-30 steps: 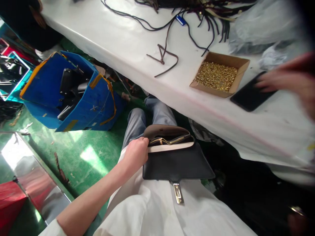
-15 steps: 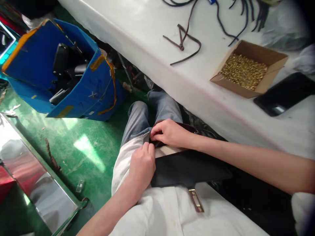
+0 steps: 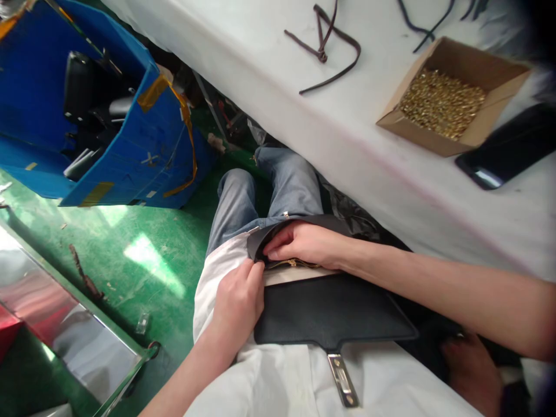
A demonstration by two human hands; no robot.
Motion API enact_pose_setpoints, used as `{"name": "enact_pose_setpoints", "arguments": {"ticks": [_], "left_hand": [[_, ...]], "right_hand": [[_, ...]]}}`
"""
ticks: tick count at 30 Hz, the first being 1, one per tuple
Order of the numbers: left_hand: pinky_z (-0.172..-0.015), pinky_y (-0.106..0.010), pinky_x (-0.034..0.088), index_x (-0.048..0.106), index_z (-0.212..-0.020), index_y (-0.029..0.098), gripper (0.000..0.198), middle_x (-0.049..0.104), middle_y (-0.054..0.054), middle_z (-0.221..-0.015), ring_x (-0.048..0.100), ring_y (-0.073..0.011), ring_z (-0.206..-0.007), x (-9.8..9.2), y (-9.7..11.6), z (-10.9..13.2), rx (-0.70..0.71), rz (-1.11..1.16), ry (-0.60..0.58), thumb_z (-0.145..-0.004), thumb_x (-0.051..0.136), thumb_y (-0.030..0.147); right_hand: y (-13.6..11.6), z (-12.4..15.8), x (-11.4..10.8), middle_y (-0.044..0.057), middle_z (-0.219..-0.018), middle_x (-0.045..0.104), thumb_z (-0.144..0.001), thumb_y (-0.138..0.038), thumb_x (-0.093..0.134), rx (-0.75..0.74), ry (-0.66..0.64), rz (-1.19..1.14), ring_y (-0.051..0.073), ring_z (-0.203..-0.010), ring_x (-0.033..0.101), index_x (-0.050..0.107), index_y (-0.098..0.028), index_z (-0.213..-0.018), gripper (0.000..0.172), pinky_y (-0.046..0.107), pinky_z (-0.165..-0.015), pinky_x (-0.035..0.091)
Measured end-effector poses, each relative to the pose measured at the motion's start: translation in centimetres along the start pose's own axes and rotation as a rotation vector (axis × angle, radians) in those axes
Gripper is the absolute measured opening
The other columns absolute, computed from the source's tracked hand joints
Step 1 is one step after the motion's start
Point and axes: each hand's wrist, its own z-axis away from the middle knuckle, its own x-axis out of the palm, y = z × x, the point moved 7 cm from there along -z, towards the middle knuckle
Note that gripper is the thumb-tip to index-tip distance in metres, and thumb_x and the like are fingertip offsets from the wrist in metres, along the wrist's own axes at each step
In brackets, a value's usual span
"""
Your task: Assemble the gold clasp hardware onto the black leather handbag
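Observation:
A black leather bag (image 3: 334, 310) with a flat flap lies across my lap. From the flap's lower edge hangs a short strap with a metal fitting (image 3: 343, 379). My left hand (image 3: 241, 298) is closed on the left corner of the bag's mouth. Inside that mouth is my right hand (image 3: 304, 240), its thumb and forefinger pressed together near the left corner. Whatever its fingertips pinch is hidden. A gold zipper (image 3: 292, 263) runs along the opening below my right hand, beside a strip of pale lining (image 3: 286, 276).
On the white-covered table (image 3: 347, 124) stand a cardboard box (image 3: 438, 139) of small gold pieces, a black glossy object (image 3: 506, 153) and dark cords (image 3: 336, 74). A blue bin (image 3: 143, 156) holds black items. A metal-framed cart (image 3: 78, 324) is at left. Part of a person (image 3: 473, 370) shows lower right.
The bag's mouth is spread wider and its gold zipper shows. My right hand has turned slightly inside it. My left hand has moved a little down and left; the view has shifted.

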Motion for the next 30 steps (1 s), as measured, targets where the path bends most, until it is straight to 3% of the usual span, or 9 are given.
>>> {"name": "enact_pose_setpoints", "arguments": {"ticks": [3,7,10,13,17,20,24,30], "left_hand": [[-0.065,-0.04,0.049,0.063,-0.119,0.023,0.018,0.064,-0.004,-0.092,0.064,-0.0228,-0.076,0.0,-0.2,0.0,0.009,0.016,0.001,-0.113,0.05,0.013],[-0.069,-0.037,0.055,0.061,-0.129,0.022,0.024,0.072,-0.006,-0.098,0.072,-0.0235,-0.081,-0.2,-0.3,-0.1,-0.003,0.037,0.021,-0.111,0.051,0.01],[-0.077,-0.037,0.062,0.053,-0.145,0.02,0.038,0.079,-0.01,-0.117,0.079,-0.0252,-0.092,-0.5,-0.6,-0.1,-0.029,0.115,0.102,-0.109,0.054,0.009],[-0.077,-0.036,0.065,0.045,-0.156,0.021,0.051,0.08,-0.009,-0.115,0.081,-0.0245,-0.089,-0.2,-1.3,-0.4,-0.067,0.181,0.143,-0.108,0.056,0.009],[-0.082,-0.036,0.067,0.045,-0.154,0.023,0.047,0.08,-0.011,-0.122,0.082,-0.024,-0.097,0.0,-2.0,-1.7,-0.013,0.184,0.155,-0.11,0.054,0.01],[-0.088,-0.035,0.067,0.046,-0.151,0.024,0.042,0.08,-0.011,-0.125,0.082,-0.0231,-0.102,0.0,-2.5,-2.8,0.019,0.206,0.129,-0.111,0.052,0.011],[-0.091,-0.036,0.067,0.047,-0.148,0.025,0.038,0.08,-0.01,-0.122,0.081,-0.0227,-0.104,-0.2,-2.3,-3.5,0.067,0.225,0.132,-0.112,0.052,0.012],[-0.085,-0.036,0.065,0.05,-0.144,0.024,0.034,0.079,-0.009,-0.114,0.08,-0.0231,-0.097,0.0,-1.9,-3.5,0.081,0.226,0.148,-0.112,0.052,0.013]], "right_hand": [[0.2,0.1,0.2,0.003,-0.102,0.088,-0.074,-0.036,0.094,-0.002,0.014,-0.005,0.027,-0.099,0.078,0.092,-0.025,-0.098,0.027,0.035,-0.094,0.06],[-0.8,0.3,0.9,0.003,-0.099,0.086,-0.083,-0.037,0.086,-0.082,-0.024,0.032,0.024,-0.093,0.075,0.087,-0.021,-0.096,0.021,0.034,-0.089,0.058],[-1.7,0.6,1.3,0.003,-0.096,0.085,-0.084,-0.035,0.083,-0.124,-0.019,0.041,0.023,-0.09,0.074,0.085,-0.02,-0.094,0.018,0.034,-0.086,0.057],[-1.9,1.0,1.3,0.002,-0.095,0.085,-0.082,-0.03,0.083,-0.133,0.038,0.031,0.023,-0.09,0.075,0.085,-0.021,-0.095,0.017,0.033,-0.086,0.057],[-1.6,1.4,0.6,0.002,-0.103,0.087,-0.082,-0.029,0.084,-0.165,0.138,0.006,0.024,-0.096,0.078,0.088,-0.023,-0.101,0.021,0.033,-0.09,0.059],[-1.8,1.7,0.0,0.001,-0.096,0.086,-0.085,-0.031,0.085,-0.186,0.202,0.057,0.023,-0.09,0.077,0.089,-0.023,-0.098,0.016,0.033,-0.085,0.058],[-2.3,1.8,-0.3,0.003,-0.098,0.086,-0.084,-0.034,0.087,-0.215,0.174,-0.042,0.023,-0.092,0.077,0.088,-0.021,-0.097,0.018,0.033,-0.087,0.059],[-1.0,1.6,-1.1,0.004,-0.106,0.087,-0.076,-0.036,0.094,-0.122,0.103,-0.194,0.025,-0.105,0.079,0.09,-0.022,-0.099,0.027,0.036,-0.102,0.061]]}}
